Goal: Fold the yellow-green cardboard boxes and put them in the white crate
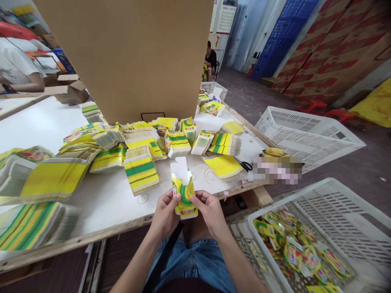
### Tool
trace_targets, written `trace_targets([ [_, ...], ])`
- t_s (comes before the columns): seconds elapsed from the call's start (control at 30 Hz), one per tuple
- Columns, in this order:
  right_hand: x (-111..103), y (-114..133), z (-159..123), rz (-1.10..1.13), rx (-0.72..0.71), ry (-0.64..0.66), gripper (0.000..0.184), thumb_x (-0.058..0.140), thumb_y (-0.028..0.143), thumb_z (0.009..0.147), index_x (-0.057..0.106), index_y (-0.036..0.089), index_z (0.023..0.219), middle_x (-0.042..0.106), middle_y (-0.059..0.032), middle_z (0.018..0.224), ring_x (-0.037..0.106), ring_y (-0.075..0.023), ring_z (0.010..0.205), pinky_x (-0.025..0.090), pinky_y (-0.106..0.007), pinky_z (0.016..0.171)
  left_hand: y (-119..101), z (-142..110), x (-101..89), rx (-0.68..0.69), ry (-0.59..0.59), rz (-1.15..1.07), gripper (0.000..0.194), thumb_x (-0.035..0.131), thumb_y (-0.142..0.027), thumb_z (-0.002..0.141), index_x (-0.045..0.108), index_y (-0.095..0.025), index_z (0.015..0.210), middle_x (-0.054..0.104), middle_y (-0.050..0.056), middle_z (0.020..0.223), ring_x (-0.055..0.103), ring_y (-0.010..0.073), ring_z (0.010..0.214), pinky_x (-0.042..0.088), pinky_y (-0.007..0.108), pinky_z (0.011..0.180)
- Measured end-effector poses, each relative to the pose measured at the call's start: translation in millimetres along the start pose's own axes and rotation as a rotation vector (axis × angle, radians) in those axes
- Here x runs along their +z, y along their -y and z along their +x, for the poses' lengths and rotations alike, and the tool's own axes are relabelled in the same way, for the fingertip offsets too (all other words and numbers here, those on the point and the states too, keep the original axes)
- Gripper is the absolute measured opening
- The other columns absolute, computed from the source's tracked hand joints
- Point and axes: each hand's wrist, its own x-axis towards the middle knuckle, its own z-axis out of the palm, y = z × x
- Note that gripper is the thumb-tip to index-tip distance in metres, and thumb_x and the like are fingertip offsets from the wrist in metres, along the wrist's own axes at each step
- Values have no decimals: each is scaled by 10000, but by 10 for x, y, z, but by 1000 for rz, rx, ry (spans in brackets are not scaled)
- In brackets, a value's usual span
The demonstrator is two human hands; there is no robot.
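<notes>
A small yellow and green carton [184,194] with its white top flap standing open is held upright above my lap, just off the table's front edge. My left hand [165,213] grips its left side, thumb on the front. My right hand [208,211] grips its right side the same way. Behind it on the white table [104,199] lie several stacks of flattened yellow-green cartons [141,171].
A white crate [336,228] at my right holds several folded cartons. An empty white crate [305,134] stands farther back. Scissors [244,165] lie near the table's right edge. A tall brown cardboard sheet [131,57] rises behind the stacks. A person sits far back.
</notes>
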Motion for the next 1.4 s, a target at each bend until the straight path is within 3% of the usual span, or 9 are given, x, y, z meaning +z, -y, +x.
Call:
trace_targets([
  [0.23,13,-71,-14,-337,-207,-97,228,675,390,802,592,179,780,622,0,699,550,-137,609,458,-255,589,13,-17,34,126,-82,215,461,706,-304,802,462,-204,1181,742,37,909,705,182,808,538,255,691],
  [0.3,-4,-28,-30,-414,-248,-61,207,663,342,813,607,185,936,636,-9,791,526,-120,584,445,-245,564,-38,-57,32,160,-76,276,576,690,-281,820,332,-260,1270,732,27,943,703,174,811,532,251,692],
  [0.4,-41,61,-54,-428,-297,38,475,641,282,834,494,249,1285,635,-33,1002,531,-108,604,462,-247,589,-135,-111,20,135,41,329,650,655,-282,851,241,-284,1353,706,62,1045,699,182,845,533,267,707],
  [0.6,-157,217,-48,-324,-244,262,419,585,297,888,468,266,1289,620,-25,945,594,-146,741,494,-279,712,-190,-157,-40,29,255,289,504,633,-292,871,357,-242,1290,684,97,1079,687,221,905,530,299,738],
  [0.83,-235,393,-52,-576,-270,324,135,512,312,924,591,215,973,629,-5,809,585,-166,743,444,-261,674,-36,-202,-126,7,270,283,406,669,-256,843,447,-241,1183,691,72,1014,683,205,861,499,274,733],
  [0.97,-212,430,-71,-711,-349,288,212,481,306,939,628,204,826,659,-16,779,595,-172,742,439,-265,688,-78,-223,-107,-49,290,324,646,664,-270,848,274,-295,1362,687,77,1033,690,196,807,503,274,706],
  [1.07,-222,377,-62,-651,-349,195,164,517,335,925,616,213,880,677,-32,835,618,-183,779,456,-274,710,-94,-219,-102,-80,315,302,736,664,-276,849,195,-305,1416,676,94,1087,692,193,826,512,291,748],
  [1.2,-272,339,-44,-426,-282,1,264,526,454,910,569,221,1026,666,-37,873,609,-163,705,471,-269,657,-37,-194,-117,-36,257,372,526,649,-282,852,390,-240,1308,678,109,1080,680,182,788,515,271,701],
  [1.4,-277,411,-70,-550,-99,257,336,645,325,811,600,222,1128,645,21,737,545,-140,611,407,-237,571,-19,-188,-75,18,259,587,441,560,-243,893,421,-236,1311,673,103,1105,673,195,848,526,289,749],
])
